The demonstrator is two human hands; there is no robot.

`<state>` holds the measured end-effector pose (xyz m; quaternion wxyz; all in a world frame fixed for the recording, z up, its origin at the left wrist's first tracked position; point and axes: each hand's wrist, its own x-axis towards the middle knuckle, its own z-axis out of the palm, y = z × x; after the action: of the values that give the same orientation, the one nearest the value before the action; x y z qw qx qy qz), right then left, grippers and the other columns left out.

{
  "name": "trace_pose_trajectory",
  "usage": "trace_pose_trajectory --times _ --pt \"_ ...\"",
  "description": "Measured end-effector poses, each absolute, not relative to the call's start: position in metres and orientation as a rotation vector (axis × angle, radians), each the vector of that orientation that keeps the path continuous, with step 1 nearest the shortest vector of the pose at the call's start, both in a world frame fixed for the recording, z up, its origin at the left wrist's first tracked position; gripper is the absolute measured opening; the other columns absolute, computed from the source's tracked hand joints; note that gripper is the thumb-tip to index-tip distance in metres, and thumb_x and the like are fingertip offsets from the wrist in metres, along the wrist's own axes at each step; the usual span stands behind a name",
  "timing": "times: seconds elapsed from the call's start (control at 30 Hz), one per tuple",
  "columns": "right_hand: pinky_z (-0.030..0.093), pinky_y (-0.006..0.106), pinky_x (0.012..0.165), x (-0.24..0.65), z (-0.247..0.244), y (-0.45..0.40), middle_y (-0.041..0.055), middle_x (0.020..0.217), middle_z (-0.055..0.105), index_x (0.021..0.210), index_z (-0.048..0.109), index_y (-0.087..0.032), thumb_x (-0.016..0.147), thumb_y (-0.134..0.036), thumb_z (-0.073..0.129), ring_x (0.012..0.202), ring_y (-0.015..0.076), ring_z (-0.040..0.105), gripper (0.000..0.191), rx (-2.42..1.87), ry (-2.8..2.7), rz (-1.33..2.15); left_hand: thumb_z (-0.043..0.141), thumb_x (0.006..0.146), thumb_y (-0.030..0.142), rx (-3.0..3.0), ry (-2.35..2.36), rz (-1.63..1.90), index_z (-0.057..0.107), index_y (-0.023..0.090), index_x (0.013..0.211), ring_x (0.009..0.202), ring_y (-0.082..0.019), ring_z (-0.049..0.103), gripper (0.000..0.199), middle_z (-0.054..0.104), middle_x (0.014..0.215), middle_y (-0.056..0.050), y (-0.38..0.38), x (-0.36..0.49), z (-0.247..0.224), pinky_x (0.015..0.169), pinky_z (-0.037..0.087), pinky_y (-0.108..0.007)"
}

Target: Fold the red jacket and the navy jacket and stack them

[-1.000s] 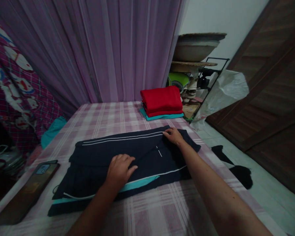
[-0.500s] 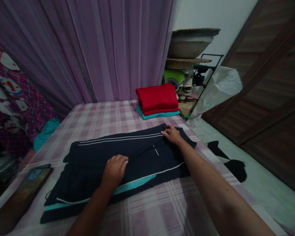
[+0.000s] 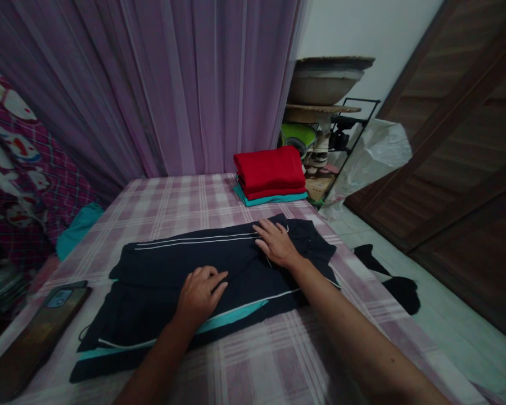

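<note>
A dark navy garment (image 3: 152,270) with white piping and a turquoise strip lies folded across the checked cloth, its kind not plain from here. My left hand (image 3: 200,292) rests on its middle, fingers apart and holding nothing. Toward the garment's right part, my right hand (image 3: 274,242) lies flat with spread fingers near the double white stripe. Part of the white mark beneath the right palm is hidden. Farther back stand folded red cloth (image 3: 270,171) and turquoise cloth (image 3: 274,198), stacked one on the other.
A phone (image 3: 37,334) lies at the left edge of the pink-and-white checked surface (image 3: 181,197). Purple curtains (image 3: 185,84) hang behind. At right are a rack (image 3: 358,121) with basins, a white plastic bag (image 3: 375,149), and black cloth (image 3: 400,289) on the floor.
My right hand has moved left along the garment and flattened, its fingers spreading. The left hand stays in nearly the same place, with its thumb and fingers now farther apart.
</note>
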<state>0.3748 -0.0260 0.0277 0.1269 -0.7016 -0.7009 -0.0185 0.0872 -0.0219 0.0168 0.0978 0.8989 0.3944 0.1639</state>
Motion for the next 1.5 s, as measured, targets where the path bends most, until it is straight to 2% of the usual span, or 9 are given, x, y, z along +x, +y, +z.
trace_pose_trajectory --times 0.13,0.37,0.67,0.8,0.9,1.0,1.17,1.4,1.5 --pt "0.016 0.052 0.117 0.368 0.023 -0.025 0.0103 0.159 0.027 0.151 0.032 -0.023 0.099 -0.044 0.033 0.147 0.0252 0.022 0.056 -2.167 -2.197 0.209 0.049 0.093 0.039 2.625 1.150 0.487 0.070 0.032 0.114 0.110 -0.022 0.055 0.030 0.065 0.118 -0.004 -0.023 0.087 0.020 0.091 0.045 -0.039" --pt "0.014 0.055 0.116 0.330 0.049 -0.015 0.0112 0.159 0.026 0.150 0.034 -0.024 0.099 -0.044 0.032 0.146 0.0262 0.022 0.055 -2.064 -2.079 0.020 0.040 0.096 0.039 2.481 1.177 0.484 0.070 0.027 0.099 0.094 -0.018 0.060 0.033 0.070 0.099 -0.002 -0.018 0.091 0.025 0.087 0.046 -0.033" --pt "0.014 0.059 0.116 0.294 0.015 -0.008 0.0081 0.156 0.034 0.148 0.039 -0.028 0.100 -0.049 0.030 0.145 0.0255 0.026 0.053 -2.043 -2.184 0.160 0.038 0.097 0.035 2.374 1.117 0.632 0.068 0.024 0.093 0.087 -0.015 0.065 0.032 0.071 0.091 -0.001 -0.001 0.080 0.033 0.082 0.049 -0.029" --pt "0.015 0.059 0.115 0.295 0.019 -0.009 0.0084 0.157 0.033 0.148 0.039 -0.028 0.100 -0.048 0.030 0.145 0.0260 0.026 0.053 -2.044 -2.197 0.165 0.037 0.097 0.036 2.541 1.200 0.652 0.067 0.023 0.111 0.110 -0.020 0.061 0.036 0.070 0.115 -0.006 0.024 0.085 0.044 0.099 0.045 -0.036" --pt "0.014 0.058 0.116 0.294 0.022 -0.010 0.0078 0.157 0.033 0.148 0.038 -0.028 0.100 -0.047 0.030 0.145 0.0253 0.026 0.053 -2.062 -2.202 0.172 0.036 0.097 0.043 2.631 1.428 0.378 0.055 0.022 0.134 0.138 -0.026 0.041 0.047 0.052 0.145 -0.009 0.051 0.077 0.046 0.116 0.025 -0.051" --pt "0.014 0.057 0.116 0.294 0.021 -0.010 0.0072 0.157 0.033 0.148 0.038 -0.028 0.100 -0.047 0.030 0.145 0.0245 0.026 0.052 -2.071 -2.203 0.180 0.031 0.096 0.052 2.524 1.732 0.048 0.041 0.023 0.146 0.145 -0.030 0.029 0.059 0.037 0.155 -0.010 0.074 0.043 0.040 0.117 0.016 -0.059" --pt "0.013 0.056 0.116 0.295 0.017 -0.009 0.0071 0.157 0.033 0.148 0.038 -0.028 0.100 -0.047 0.030 0.145 0.0245 0.027 0.052 -2.064 -2.217 0.180 0.026 0.095 0.057 2.555 1.865 -0.002 0.035 0.017 0.150 0.146 -0.028 0.025 0.067 0.033 0.157 -0.012 0.087 -0.016 0.021 0.118 0.020 -0.047" --pt "0.015 0.059 0.114 0.287 0.032 -0.002 0.0099 0.156 0.034 0.144 0.044 -0.026 0.099 -0.048 0.032 0.145 0.0269 0.026 0.052 -2.114 -2.201 0.239 0.029 0.094 0.059 2.559 1.847 -0.016 0.035 0.014 0.149 0.146 -0.028 0.025 0.071 0.033 0.156 -0.014 0.084 -0.014 0.017 0.118 0.020 -0.046" --pt "0.012 0.058 0.116 0.271 0.038 0.002 0.0095 0.158 0.029 0.147 0.040 -0.027 0.099 -0.049 0.032 0.146 0.0263 0.023 0.054 -2.077 -2.150 0.139 0.028 0.095 0.058 2.531 1.858 -0.054 0.032 0.013 0.150 0.147 -0.028 0.022 0.072 0.031 0.157 -0.014 0.084 -0.012 0.019 0.119 0.018 -0.045"
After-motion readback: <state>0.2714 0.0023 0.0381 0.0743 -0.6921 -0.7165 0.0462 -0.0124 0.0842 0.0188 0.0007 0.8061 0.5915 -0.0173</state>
